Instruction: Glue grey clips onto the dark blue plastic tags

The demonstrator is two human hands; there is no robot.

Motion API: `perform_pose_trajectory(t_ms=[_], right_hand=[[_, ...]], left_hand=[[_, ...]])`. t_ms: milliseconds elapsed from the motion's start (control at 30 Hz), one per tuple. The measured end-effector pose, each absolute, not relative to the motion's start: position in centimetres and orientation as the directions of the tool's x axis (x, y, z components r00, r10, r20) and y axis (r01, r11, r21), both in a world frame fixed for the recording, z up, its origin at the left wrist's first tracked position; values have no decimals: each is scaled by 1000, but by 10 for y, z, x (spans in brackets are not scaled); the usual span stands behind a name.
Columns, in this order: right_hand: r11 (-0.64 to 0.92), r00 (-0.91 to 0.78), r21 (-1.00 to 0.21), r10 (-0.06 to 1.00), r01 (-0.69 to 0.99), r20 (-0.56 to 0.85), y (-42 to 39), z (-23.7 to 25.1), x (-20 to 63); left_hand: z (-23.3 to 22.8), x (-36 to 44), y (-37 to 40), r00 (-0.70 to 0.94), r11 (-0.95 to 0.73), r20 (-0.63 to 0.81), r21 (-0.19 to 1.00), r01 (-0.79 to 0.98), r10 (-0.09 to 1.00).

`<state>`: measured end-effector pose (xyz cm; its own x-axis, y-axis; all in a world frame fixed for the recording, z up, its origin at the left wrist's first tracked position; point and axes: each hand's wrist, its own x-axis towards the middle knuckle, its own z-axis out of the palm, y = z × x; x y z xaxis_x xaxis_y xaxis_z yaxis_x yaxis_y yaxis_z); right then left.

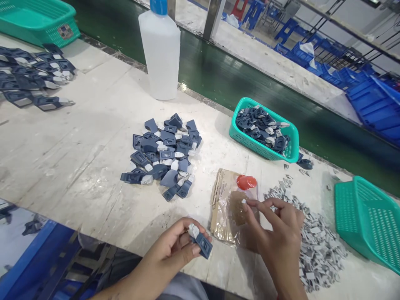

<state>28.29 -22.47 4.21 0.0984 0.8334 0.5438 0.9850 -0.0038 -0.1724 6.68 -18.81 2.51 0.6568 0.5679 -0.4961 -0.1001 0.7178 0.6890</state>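
My left hand (pixel 179 246) is closed around a dark blue plastic part (pixel 203 246) that has a light grey end piece (pixel 193 230). To its right, my right hand (pixel 278 229) pinches a small light grey piece (pixel 243 201) between thumb and forefinger. That piece is over a cardboard square (pixel 222 208) with a shiny, wet-looking brown patch (pixel 239 206) and a red cap (pixel 246 182) on it. Beside and partly behind my right hand spreads a heap of small grey pieces (pixel 321 246). A pile of blue parts with grey ends (pixel 168 156) lies beyond my left hand.
A white bottle with a blue cap (pixel 161 54) stands at the back. One green basket (pixel 265 154) holds blue parts; another green basket (pixel 359 225) is at the right. More blue parts (pixel 31 77) and a green tray (pixel 40 25) are far left. A green belt (pixel 206 62) runs behind.
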Motion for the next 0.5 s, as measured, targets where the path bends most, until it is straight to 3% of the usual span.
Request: perform_pose_trajectory(t_ms=[267,500], right_hand=[[123,91,-509,923,852,374,-254,46,236],[139,92,-543,922,828,377,-255,32,225]], left_hand=[[31,71,-191,589,638,-509,770,-13,627],[30,70,-194,583,595,-472,803,-26,662]])
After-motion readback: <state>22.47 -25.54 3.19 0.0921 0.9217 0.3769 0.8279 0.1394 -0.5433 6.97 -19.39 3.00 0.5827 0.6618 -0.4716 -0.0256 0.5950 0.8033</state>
